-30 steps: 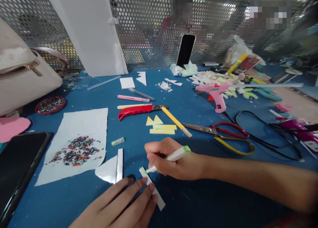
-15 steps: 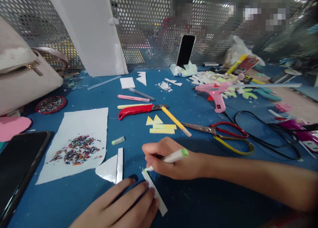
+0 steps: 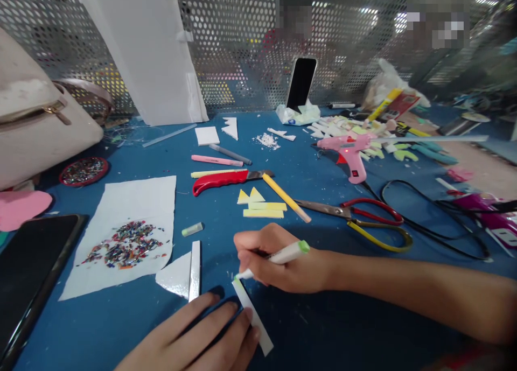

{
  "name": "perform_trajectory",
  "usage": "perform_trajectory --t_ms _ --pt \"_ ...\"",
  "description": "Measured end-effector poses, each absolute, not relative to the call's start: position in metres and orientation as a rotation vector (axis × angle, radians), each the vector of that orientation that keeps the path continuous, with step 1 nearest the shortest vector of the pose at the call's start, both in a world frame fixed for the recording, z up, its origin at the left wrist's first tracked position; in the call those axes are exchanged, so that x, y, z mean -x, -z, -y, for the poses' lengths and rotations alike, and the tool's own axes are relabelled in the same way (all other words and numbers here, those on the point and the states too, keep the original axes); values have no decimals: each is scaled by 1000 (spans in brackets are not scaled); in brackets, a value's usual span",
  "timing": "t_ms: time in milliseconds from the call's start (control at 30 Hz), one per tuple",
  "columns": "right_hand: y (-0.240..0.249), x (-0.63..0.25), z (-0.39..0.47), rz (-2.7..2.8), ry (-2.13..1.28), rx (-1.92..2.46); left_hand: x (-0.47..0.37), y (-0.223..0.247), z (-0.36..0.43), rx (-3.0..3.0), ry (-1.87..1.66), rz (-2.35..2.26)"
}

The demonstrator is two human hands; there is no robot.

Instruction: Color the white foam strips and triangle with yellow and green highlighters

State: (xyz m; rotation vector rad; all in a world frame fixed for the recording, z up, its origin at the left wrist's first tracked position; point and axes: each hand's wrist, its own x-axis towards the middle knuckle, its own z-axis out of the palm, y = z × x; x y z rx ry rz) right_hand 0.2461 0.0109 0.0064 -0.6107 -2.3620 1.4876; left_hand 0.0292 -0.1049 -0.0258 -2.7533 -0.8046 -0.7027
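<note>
From the left across the blue table (image 3: 323, 328) we see a pale bag (image 3: 36, 128) with a gold zip, a black phone (image 3: 36, 274), and a creased white sheet (image 3: 141, 198) bearing shiny, many-coloured flakes (image 3: 129, 247). Next come a glossy white wedge (image 3: 175, 274) with a narrow bar (image 3: 195, 266) along its side, and a small green-tinged cap (image 3: 192, 229). Crowding the middle lie a red-handled knife (image 3: 218, 181), flat yellow strips (image 3: 263, 214) and a yellow pen (image 3: 285, 196); farther right are metal scissors (image 3: 331, 208) with one red and one yellow loop, and a smooth pink glue gun (image 3: 353, 150) behind them. Our left hand (image 3: 194, 341) is loosely spread, its fingers resting on a slim, straight white strip (image 3: 265, 340) that lies slanted before us, its far end tinted pale green. To its right, our right hand (image 3: 301, 277) has its fingers pinched round a white marker (image 3: 291, 251) with a green end; whether the tip touches the strip we cannot tell.
</note>
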Motion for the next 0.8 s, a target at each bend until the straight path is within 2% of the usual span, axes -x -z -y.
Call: perform_trajectory --t_ms 133,500,800 --pt "-7 -246 -11 2442 -1488 478 -32 26 105 2751 715 833" --pt "-8 -245 -10 2463 -1397 621 -30 28 105 2755 691 799" --pt "-8 -245 -10 2507 -1381 552 -30 29 107 2736 708 817"
